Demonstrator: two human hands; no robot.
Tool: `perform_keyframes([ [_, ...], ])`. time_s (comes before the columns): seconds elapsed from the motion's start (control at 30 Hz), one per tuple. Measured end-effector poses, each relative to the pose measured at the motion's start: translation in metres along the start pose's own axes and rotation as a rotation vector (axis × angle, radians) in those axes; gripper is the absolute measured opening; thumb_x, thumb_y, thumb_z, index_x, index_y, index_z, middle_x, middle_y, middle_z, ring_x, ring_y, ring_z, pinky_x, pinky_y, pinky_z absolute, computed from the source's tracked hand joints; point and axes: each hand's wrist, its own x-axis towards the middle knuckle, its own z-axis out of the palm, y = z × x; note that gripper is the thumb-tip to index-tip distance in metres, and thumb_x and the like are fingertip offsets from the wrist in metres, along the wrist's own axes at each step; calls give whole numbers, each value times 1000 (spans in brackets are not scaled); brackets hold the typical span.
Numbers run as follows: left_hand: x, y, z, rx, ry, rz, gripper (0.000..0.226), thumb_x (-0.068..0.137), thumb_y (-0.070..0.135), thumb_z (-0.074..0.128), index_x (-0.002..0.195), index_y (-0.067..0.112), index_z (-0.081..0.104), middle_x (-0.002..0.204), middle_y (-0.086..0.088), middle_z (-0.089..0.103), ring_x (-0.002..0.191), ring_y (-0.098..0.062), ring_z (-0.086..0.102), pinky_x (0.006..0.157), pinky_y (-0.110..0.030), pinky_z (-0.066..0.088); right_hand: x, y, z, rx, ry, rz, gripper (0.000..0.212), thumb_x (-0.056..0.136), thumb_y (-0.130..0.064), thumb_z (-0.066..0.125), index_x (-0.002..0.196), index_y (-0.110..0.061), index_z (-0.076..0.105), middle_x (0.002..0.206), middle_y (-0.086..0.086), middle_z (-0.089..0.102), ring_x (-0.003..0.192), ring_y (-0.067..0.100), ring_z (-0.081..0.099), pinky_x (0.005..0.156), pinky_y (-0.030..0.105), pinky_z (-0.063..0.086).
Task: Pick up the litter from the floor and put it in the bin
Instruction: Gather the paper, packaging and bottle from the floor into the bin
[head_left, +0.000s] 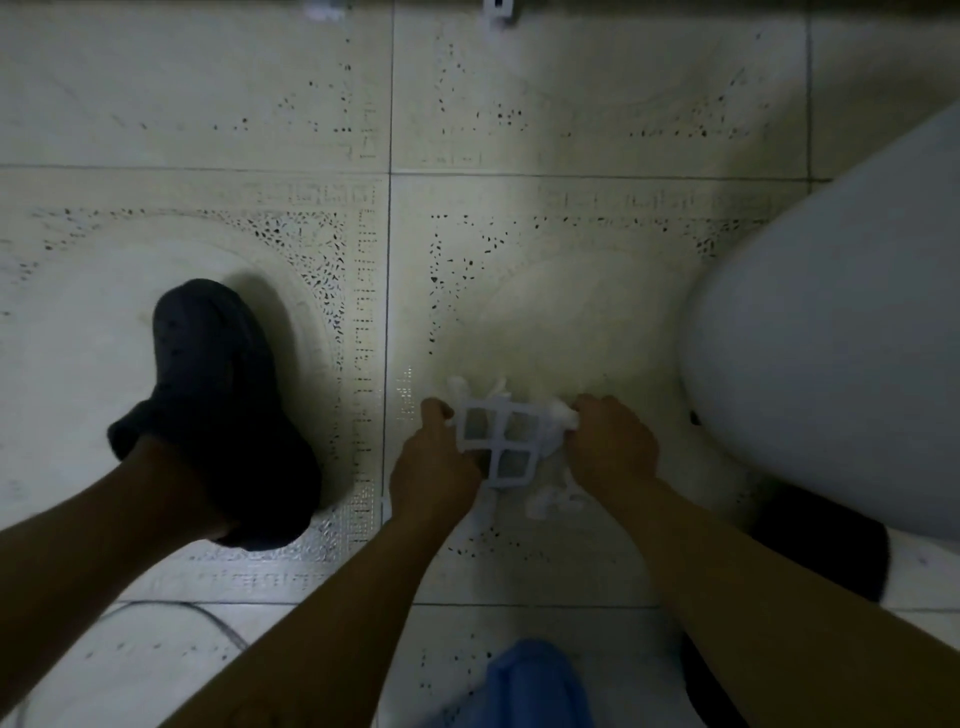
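Head: plastic grid (497, 442) spans crosswise between left hand (434, 467) and right hand (613, 441).

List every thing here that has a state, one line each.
white plastic grid: held at both sides, low near the floor.
left hand: grips the white plastic grid's left edge.
right hand: pinches crumpled paper at the grid's right side.
paper scraps: loose on the floor.
dark shoe: planted on the floor.

A dark shoe (218, 395) stands at left; a white rounded body (831, 338), perhaps a toilet, fills the right; blue cloth (535, 686) below.
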Motion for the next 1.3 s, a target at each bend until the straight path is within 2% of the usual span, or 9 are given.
perform_keyframes([
  [0.13, -13, 0, -9, 21, 1, 35, 8, 84, 28, 65, 81, 29, 57, 75, 13, 59, 66, 0, 57, 54, -18, 45, -15, -1, -18, -32, -93, 27, 25, 95, -17, 45, 92, -8, 68, 101, 12, 68, 92, 28, 65, 70, 29, 43],
  [0.33, -41, 39, -51, 48, 113, 106, 18, 87, 16, 60, 69, 19, 60, 60, 3, 60, 51, -10, 58, 47, -20, 49, -57, -10, -61, 203, -155, 10, 30, 97, -26, 44, 115, -10, 61, 117, 8, 63, 108, 26, 60, 90, 33, 45],
  [0.4, -54, 51, -70, 21, 152, 123, 13, 88, 17, 57, 76, 20, 61, 67, -4, 66, 59, -18, 66, 53, -27, 56, -76, -14, -76, 291, -141, -95, 17, 94, -25, 50, 90, -18, 65, 93, -3, 63, 91, 19, 59, 77, 26, 42],
  [0.47, -70, 65, -87, -1, 193, 170, 12, 91, 21, 53, 90, 19, 65, 74, -8, 71, 63, -23, 69, 61, -36, 60, -94, -17, -90, 174, -168, -174, 38, 92, -16, 48, 55, -19, 40, 64, -4, 43, 62, 11, 44, 62, 26, 32],
  [0.6, -108, 99, -120, -78, 242, 292, 19, 93, 21, 51, 106, 20, 65, 77, -9, 73, 63, -22, 70, 65, -35, 60, -129, -25, -134, 216, -22, -229, 32, 94, -15, 44, 63, -11, 51, 72, 4, 51, 73, 21, 51, 60, 25, 33],
  [0.7, -138, 119, -142, -101, 284, 376, 17, 94, 21, 54, 105, 18, 66, 67, -4, 72, 54, -12, 68, 49, -18, 51, -161, -35, -178, 308, 40, -282, 38, 91, -33, 51, 56, -19, 43, 59, -3, 45, 59, 18, 49, 52, 24, 33],
  [0.8, -165, 148, -158, -107, 322, 465, 14, 92, 23, 57, 94, 14, 69, 52, 6, 65, 43, 2, 61, 37, -7, 36, -191, -33, -229, 355, 133, -332, 25, 92, -29, 50, 82, -13, 66, 70, -1, 58, 69, 19, 56, 54, 20, 37],
  [0.97, -209, 218, -164, -83, 365, 616, 16, 88, 23, 60, 77, 15, 69, 46, 7, 64, 44, 5, 59, 40, -5, 37, -233, 13, -317, 417, 452, -319, 32, 83, -10, 53, 111, -17, 67, 114, 11, 67, 100, 31, 65, 86, 31, 51],
  [1.3, -243, 322, -61, 42, 233, 715, 24, 86, 31, 64, 71, 12, 67, 52, -2, 69, 46, -1, 61, 48, -12, 45, -234, 121, -341, 671, 713, -35, 5, 75, -22, 62, 77, -22, 57, 82, 5, 65, 78, 27, 63, 66, 33, 54],
])
